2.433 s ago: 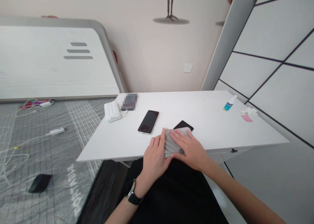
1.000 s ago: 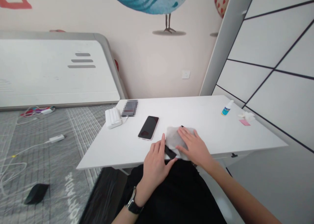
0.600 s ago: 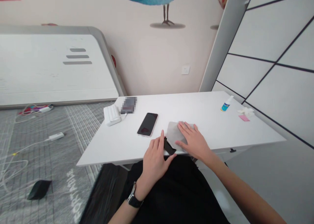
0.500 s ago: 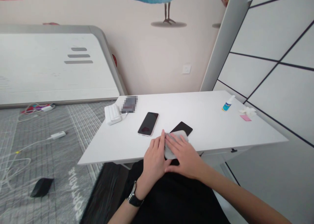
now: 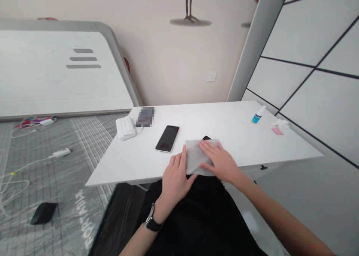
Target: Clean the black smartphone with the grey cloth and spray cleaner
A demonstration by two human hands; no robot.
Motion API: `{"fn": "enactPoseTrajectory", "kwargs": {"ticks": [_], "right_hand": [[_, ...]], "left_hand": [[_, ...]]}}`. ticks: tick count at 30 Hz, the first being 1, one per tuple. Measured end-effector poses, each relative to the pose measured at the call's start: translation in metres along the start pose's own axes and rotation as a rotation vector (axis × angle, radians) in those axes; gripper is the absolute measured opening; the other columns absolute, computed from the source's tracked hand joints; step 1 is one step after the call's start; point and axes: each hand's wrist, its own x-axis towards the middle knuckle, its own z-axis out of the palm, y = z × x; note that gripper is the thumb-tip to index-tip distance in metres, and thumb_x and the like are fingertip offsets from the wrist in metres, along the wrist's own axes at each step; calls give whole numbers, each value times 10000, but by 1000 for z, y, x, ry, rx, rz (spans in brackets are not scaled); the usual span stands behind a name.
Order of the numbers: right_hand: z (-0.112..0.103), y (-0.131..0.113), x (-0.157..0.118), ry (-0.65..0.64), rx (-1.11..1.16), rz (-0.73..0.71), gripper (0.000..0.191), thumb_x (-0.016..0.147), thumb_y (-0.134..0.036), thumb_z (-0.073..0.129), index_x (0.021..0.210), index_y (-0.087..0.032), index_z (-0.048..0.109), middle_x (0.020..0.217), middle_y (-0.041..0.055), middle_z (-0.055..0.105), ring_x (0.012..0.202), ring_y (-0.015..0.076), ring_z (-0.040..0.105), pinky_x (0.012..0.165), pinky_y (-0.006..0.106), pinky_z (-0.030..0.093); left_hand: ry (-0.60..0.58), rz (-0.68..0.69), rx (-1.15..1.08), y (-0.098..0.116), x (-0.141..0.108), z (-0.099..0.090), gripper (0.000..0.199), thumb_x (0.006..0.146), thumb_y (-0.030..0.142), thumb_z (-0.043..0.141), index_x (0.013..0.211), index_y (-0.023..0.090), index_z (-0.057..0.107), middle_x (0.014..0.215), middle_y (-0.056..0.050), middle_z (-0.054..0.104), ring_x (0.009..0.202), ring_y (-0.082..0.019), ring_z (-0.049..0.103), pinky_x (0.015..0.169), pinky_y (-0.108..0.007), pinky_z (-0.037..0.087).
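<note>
A grey cloth point(image 5: 194, 159) lies spread at the front edge of the white table point(image 5: 224, 121). My right hand point(image 5: 220, 160) rests on the cloth's right part, fingers apart. Along the cloth's left edge lies my left hand point(image 5: 176, 175), its fingers stretched out and its thumb pointing right. One dark corner of a phone point(image 5: 206, 138) shows behind the cloth; the rest of it is covered. Another phone point(image 5: 167, 138), with a black screen, lies face up to the left of the cloth.
A white charger block point(image 5: 125, 128) and a blurred dark device point(image 5: 146, 116) are at the table's back left. At the right are a small spray bottle point(image 5: 257, 115), a pink piece point(image 5: 277, 131) and crumpled white tissue point(image 5: 282, 124).
The cloth has opened out wider and now covers most of the phone behind it. My right hand has moved right, away from my left hand. The view has shifted slightly.
</note>
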Motion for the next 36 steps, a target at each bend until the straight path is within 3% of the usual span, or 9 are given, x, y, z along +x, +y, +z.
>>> {"fn": "enactPoseTrajectory", "kwargs": {"ticks": [2, 7, 12, 15, 17, 22, 28, 33, 36], "right_hand": [[-1, 2, 0, 30, -39, 85, 889, 991, -764, 314, 1648, -168, 253, 1674, 138, 327, 1566, 343, 278, 1258, 636, 214], [0, -3, -8, -62, 45, -220, 1036, 908, -859, 372, 1660, -168, 198, 1692, 113, 282, 1575, 309, 262, 1294, 563, 171], [-4, 7, -11, 39, -39, 63, 947, 952, -819, 308, 1643, -171, 274, 1667, 138, 341, 1562, 366, 278, 1258, 654, 187], [-2, 1, -17, -34, 31, -185, 1075, 872, -883, 407, 1653, -167, 227, 1664, 133, 351, 1569, 344, 268, 1285, 595, 171], [-3, 4, -18, -57, 52, -259, 1010, 904, -852, 398, 1659, -210, 201, 1667, 106, 352, 1557, 312, 308, 1291, 579, 169], [-4, 18, -12, 68, -94, 59, 886, 973, -777, 346, 1650, -215, 244, 1655, 104, 379, 1568, 390, 245, 1246, 709, 141], [8, -13, -14, 15, 37, -236, 1004, 925, -823, 412, 1658, -171, 198, 1669, 123, 347, 1558, 323, 302, 1286, 598, 177], [1, 19, 5, 65, -85, 111, 852, 1016, -737, 268, 1636, -152, 286, 1663, 134, 351, 1551, 326, 320, 1252, 647, 209], [3, 34, 12, 74, -106, 185, 839, 1027, -713, 283, 1621, -122, 323, 1665, 131, 348, 1562, 323, 294, 1255, 626, 211]], "left_hand": [[-2, -1, -3, 0, 0, 0, 1046, 913, 483, 680, 1660, 196, 6, 1365, -136, 594, 1225, -318, 548, 978, -443, 547], [-18, -7, 1, 0, 0, 0, 1057, 877, 326, 698, 1660, 189, 2, 1355, -133, 593, 1211, -313, 545, 988, -426, 539], [-7, 1, -21, 0, 1, -1, 1038, 908, 427, 681, 1660, 197, 3, 1386, -137, 586, 1241, -329, 539, 1005, -449, 528], [-33, -5, -22, 1, 1, -1, 1022, 890, 301, 662, 1659, 199, -2, 1402, -130, 579, 1242, -316, 536, 994, -430, 531], [-34, 0, -15, 1, 1, -2, 1026, 877, 262, 651, 1659, 190, -9, 1421, -136, 570, 1244, -314, 532, 991, -424, 530], [-12, 3, -24, 0, 1, -1, 1034, 907, 440, 676, 1658, 187, 11, 1390, -140, 588, 1234, -329, 542, 998, -446, 528], [-31, -8, 9, -1, 0, 0, 1003, 884, 240, 631, 1658, 179, -4, 1360, -146, 593, 1204, -315, 550, 978, -435, 534], [-14, -6, -32, 0, 0, -1, 1053, 908, 490, 699, 1657, 188, 23, 1388, -139, 600, 1246, -318, 552, 1001, -443, 539], [17, -13, -41, 1, 0, -1, 1002, 913, 536, 691, 1645, 186, 103, 1436, -150, 580, 1290, -317, 551, 1022, -439, 536]]}}
